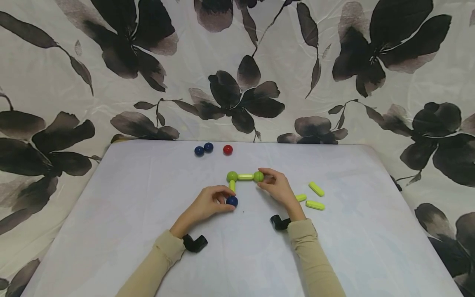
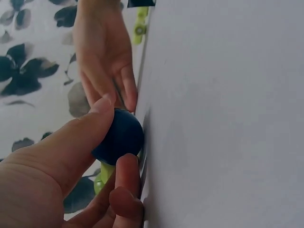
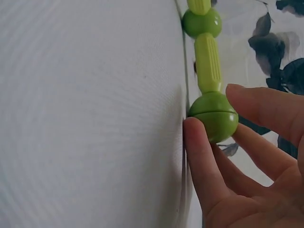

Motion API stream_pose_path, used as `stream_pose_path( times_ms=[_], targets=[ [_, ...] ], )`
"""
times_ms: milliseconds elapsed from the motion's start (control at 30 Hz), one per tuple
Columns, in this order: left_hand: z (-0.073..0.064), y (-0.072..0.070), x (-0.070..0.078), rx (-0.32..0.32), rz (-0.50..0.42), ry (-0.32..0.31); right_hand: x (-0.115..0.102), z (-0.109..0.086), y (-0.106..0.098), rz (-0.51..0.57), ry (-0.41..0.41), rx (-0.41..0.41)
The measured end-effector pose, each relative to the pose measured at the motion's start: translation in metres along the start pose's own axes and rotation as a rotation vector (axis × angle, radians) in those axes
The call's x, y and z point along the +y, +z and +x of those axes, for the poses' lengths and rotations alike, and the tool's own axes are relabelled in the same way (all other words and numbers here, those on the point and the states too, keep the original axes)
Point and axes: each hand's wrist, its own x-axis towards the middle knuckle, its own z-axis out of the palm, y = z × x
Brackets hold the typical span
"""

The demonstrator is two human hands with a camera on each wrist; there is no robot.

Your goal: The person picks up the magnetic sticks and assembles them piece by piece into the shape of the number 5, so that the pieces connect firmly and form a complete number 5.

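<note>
Blue ball sat just below the middle of the head view, pinched by your left hand, its thumb on the lower side and its fingers curled at the upper side. Above the ball, an upright green rod led up to the left green ball; your fingers hid the rod's lower end, so whether it met the blue ball could not be told. A level green rod ran rightward to the right green ball, which your right hand held between thumb and fingers, parted only by the ball's width. Loose green rods lay right of that hand on the white table. Two loose blue balls and a red ball stood at upper center.

At your left wrist, the blue ball showed left of center, your thumb against its upper left and a fingertip at its lower side, other fingers bent below. Your right hand appeared at upper left; its grip could not be told from there.

At your right wrist, the right green ball stood right of center, joined to the level green rod above it. One fingertip touched its lower left, another digit reached its upper right, and more fingers bent behind. The left green ball showed at the top.
</note>
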Motion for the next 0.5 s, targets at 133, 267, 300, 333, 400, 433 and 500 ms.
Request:
stream_pose_path(
  times_ms=[133, 267, 300, 333, 400, 433, 500],
  targets=[
    [0.009, -0.003, -0.006, 0.005, -0.022, -0.026, 0.002, 0.001, 0.000, 0.071, 0.005, -0.020],
    [0.017, -0.006, -0.014, 0.009, -0.054, -0.039, 0.002, 0.001, 0.000, 0.128, 0.012, -0.046],
    [0.018, -0.006, -0.016, 0.012, -0.062, -0.036, 0.002, 0.001, 0.000, 0.145, 0.013, -0.053],
    [0.018, -0.006, -0.018, 0.015, -0.070, -0.037, 0.002, 0.002, 0.000, 0.160, 0.013, -0.059],
    [0.018, -0.006, -0.020, 0.024, -0.083, -0.034, 0.003, 0.002, 0.000, 0.183, 0.013, -0.072],
    [0.018, -0.006, -0.022, 0.030, -0.087, -0.030, 0.003, 0.001, 0.000, 0.195, 0.009, -0.079],
    [0.016, -0.006, -0.018, 0.044, -0.088, -0.033, 0.004, 0.001, 0.000, 0.209, -0.001, -0.088]
  ],
)
